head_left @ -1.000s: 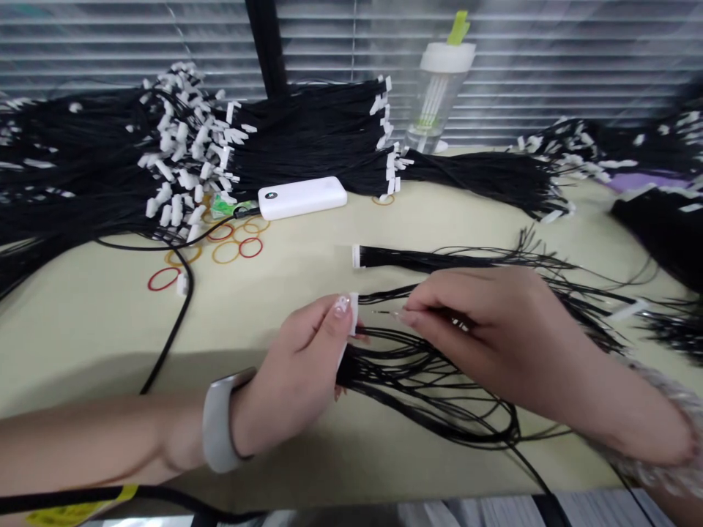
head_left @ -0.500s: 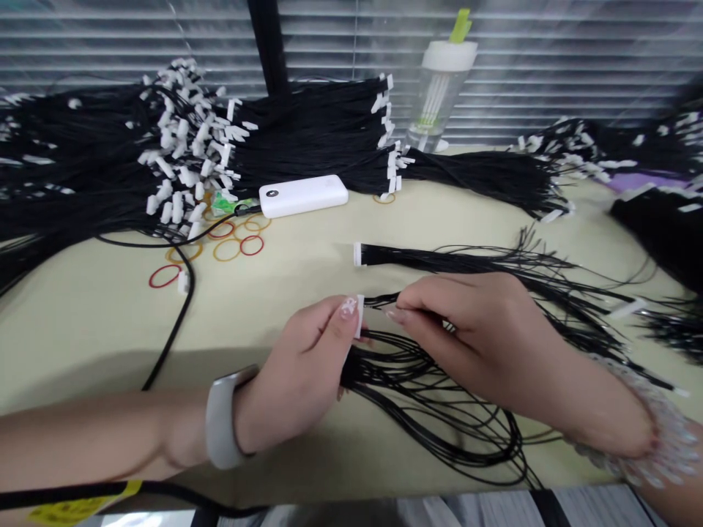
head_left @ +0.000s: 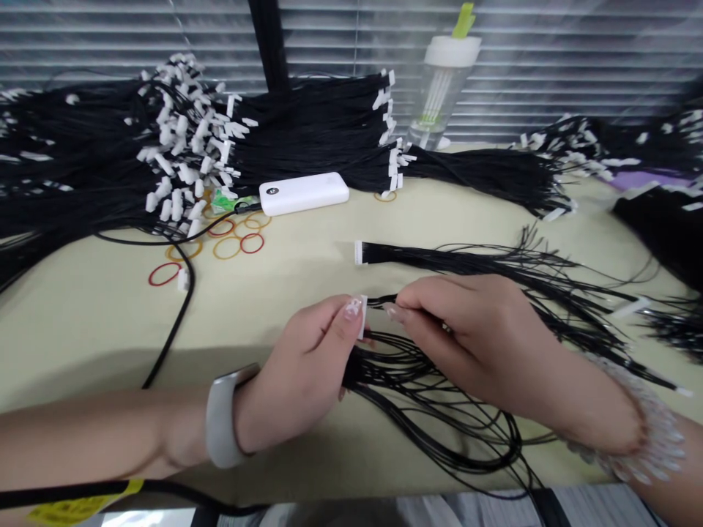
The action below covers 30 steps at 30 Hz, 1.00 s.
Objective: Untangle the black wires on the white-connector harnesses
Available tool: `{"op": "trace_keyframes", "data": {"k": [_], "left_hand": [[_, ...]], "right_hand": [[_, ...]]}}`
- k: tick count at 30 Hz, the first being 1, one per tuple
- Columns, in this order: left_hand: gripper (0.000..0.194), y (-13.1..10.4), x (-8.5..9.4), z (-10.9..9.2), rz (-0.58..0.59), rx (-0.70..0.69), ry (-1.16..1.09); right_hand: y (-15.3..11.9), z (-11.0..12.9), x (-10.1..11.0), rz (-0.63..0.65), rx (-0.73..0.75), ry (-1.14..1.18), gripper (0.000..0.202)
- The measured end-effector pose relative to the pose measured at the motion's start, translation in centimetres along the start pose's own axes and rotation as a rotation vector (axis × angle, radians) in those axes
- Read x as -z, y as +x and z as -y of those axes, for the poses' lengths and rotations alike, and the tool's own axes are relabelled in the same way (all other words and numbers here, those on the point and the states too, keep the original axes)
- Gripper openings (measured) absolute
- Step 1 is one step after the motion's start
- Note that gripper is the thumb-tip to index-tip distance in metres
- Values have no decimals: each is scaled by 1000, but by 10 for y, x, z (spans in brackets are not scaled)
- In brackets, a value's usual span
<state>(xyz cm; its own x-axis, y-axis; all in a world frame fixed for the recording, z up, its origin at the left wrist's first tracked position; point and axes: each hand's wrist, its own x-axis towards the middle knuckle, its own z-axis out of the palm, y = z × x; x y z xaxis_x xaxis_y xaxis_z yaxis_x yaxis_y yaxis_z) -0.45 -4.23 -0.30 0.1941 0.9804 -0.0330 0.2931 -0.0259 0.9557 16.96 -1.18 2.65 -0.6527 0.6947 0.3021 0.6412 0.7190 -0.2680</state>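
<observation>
Between thumb and fingers, my left hand (head_left: pixel 310 366) pinches a white connector housing (head_left: pixel 363 318) and a looped bundle of black wires (head_left: pixel 439 395). The bundle hangs to the right, below my other hand. Just right of the housing, my right hand (head_left: pixel 472 337) is closed in a pinch on thin black wire (head_left: pixel 381 300) that runs to the housing. Its fingertips partly hide the wire's end. Behind both hands lies another black wire harness (head_left: pixel 417 256) with a white connector (head_left: pixel 359 252) at its left end.
A white power bank (head_left: pixel 304 194) lies behind, with a black cable (head_left: pixel 170 340) running forward. Rubber bands (head_left: pixel 226 247) are scattered left of centre. Heaps of black wires (head_left: pixel 329 132) with white connectors line the back. A clear bottle (head_left: pixel 439 95) stands by the blinds.
Both hands keep their grips and have barely moved. The housing in my left hand sits very slightly farther right, and the camera view has shifted a little.
</observation>
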Motion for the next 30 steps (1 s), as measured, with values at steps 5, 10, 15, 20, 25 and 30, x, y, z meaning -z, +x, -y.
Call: {"op": "trace_keyframes", "data": {"k": [5,10,15,20,25,30], "left_hand": [[34,-1,0,0,1,6,24],[33,0,0,1,-13,-34,85],[32,0,0,1,19,-6,122],[34,0,0,1,45,26,34],[35,0,-1,-2,49,64,-23],[35,1,0,-1,24,145,-90]], "right_hand": [[1,0,-1,35,14,-56,23],[1,0,-1,67,24,-73,24],[0,1,-2,32,44,-98,21],[-1,-3,-3,-38,150,-125,13],[-2,-6,-1,-49,217,-175,15],[-2,-6,2,12,186,-186,18]]}}
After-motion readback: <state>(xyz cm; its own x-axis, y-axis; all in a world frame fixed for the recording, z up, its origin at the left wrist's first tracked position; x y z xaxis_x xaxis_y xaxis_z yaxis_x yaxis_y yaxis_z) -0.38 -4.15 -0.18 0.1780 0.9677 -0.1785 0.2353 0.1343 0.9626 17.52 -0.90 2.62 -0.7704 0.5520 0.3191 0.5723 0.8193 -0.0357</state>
